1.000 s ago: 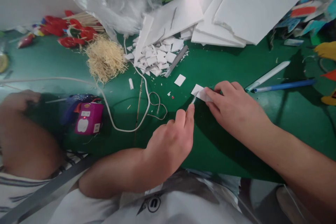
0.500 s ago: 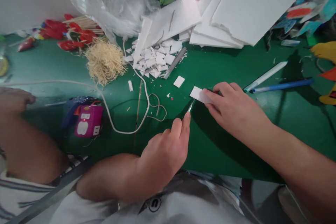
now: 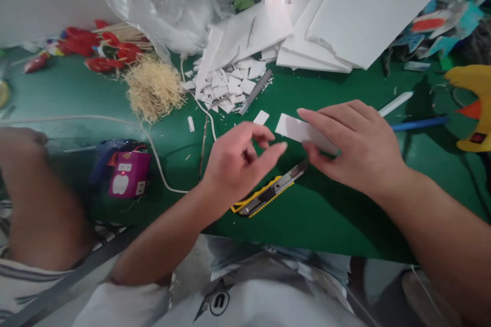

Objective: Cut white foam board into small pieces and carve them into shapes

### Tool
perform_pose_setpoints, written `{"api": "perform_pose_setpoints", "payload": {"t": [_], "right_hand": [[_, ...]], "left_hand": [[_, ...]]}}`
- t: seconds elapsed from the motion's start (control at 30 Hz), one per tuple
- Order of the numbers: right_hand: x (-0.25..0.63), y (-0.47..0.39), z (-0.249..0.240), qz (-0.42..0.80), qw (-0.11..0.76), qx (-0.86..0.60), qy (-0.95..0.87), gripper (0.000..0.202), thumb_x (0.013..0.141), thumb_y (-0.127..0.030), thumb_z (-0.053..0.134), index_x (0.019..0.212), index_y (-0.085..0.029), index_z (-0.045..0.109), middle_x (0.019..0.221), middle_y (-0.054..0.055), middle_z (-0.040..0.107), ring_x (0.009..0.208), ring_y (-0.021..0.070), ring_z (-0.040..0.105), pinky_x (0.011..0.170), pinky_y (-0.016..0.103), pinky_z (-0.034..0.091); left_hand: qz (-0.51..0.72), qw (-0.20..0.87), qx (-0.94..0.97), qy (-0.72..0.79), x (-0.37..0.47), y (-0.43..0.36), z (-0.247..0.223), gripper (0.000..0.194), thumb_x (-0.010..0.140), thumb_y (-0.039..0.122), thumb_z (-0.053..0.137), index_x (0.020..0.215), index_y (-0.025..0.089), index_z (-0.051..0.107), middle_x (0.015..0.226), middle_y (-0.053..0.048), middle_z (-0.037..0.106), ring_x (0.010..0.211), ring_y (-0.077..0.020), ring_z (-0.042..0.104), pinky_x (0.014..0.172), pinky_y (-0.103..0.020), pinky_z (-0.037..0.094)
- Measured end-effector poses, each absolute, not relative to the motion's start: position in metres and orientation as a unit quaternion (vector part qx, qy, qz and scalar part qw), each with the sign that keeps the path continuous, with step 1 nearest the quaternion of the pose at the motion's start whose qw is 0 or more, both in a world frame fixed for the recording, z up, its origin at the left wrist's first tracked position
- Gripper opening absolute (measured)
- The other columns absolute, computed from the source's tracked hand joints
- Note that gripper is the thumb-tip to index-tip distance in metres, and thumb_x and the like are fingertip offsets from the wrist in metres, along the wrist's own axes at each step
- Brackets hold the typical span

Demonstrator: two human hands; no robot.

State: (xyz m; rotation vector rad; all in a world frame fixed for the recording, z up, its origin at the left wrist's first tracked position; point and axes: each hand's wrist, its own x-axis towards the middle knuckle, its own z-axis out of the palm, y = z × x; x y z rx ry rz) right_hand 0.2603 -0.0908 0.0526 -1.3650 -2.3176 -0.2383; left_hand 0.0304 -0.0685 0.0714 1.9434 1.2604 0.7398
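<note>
A clear plastic bag (image 3: 180,16) lies behind shredded straw (image 3: 152,89).

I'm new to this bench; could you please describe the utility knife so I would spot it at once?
On the green table, go to the near side of the left hand. The utility knife lies slanted there, its tip toward the right hand. Yellow edging and a dark slider set it apart from the plain white piece nearby.

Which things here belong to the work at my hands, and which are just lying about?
Likely in use:
white strip, at the right hand
yellow-edged cutter, near the left hand
possibly the white scraps

Apparently just lying about:
magenta box
straw-coloured shreds
clear plastic bag
blue pen-like rod
</note>
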Motion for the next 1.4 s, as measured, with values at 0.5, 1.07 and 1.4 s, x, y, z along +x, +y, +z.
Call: {"api": "perform_pose_setpoints", "payload": {"t": [0.5, 1.07, 1.4], "right_hand": [[0.257, -0.091, 0.052, -0.043, 0.188, -0.492, -0.849, 0.046, 0.096, -0.024, 0.055, 0.141, -0.021, 0.065, 0.114, 0.012, 0.076, 0.100, 0.0274, 0.071, 0.083, 0.043, 0.055], [0.254, -0.092, 0.050, -0.043, 0.237, -0.440, -0.865, 0.055, 0.097, -0.018, 0.055, 0.152, -0.018, 0.054, 0.115, 0.013, 0.079, 0.104, 0.0257, 0.074, 0.093, 0.044, 0.060], [0.256, -0.092, 0.048, -0.072, 0.244, -0.441, -0.861, 0.052, 0.095, -0.008, 0.052, 0.146, -0.013, 0.055, 0.122, 0.015, 0.077, 0.109, 0.0242, 0.074, 0.095, 0.041, 0.060]], "left_hand": [[0.317, 0.665, 0.472, 0.484, 0.046, -0.041, 0.053, 0.032, 0.075, 0.040, 0.085, 0.072, 0.017, 0.062, 0.057, 0.005, 0.063, 0.039, -0.0030, 0.045, 0.039, -0.017, 0.031], [0.272, 0.746, 0.447, 0.411, 0.045, -0.041, 0.051, 0.026, 0.081, 0.041, 0.078, 0.078, 0.018, 0.066, 0.065, 0.003, 0.064, 0.047, -0.0053, 0.050, 0.043, -0.019, 0.034], [0.264, 0.762, 0.420, 0.416, 0.046, -0.043, 0.054, 0.023, 0.077, 0.033, 0.082, 0.076, 0.016, 0.066, 0.059, 0.006, 0.056, 0.047, -0.0040, 0.048, 0.044, -0.018, 0.032]]}}
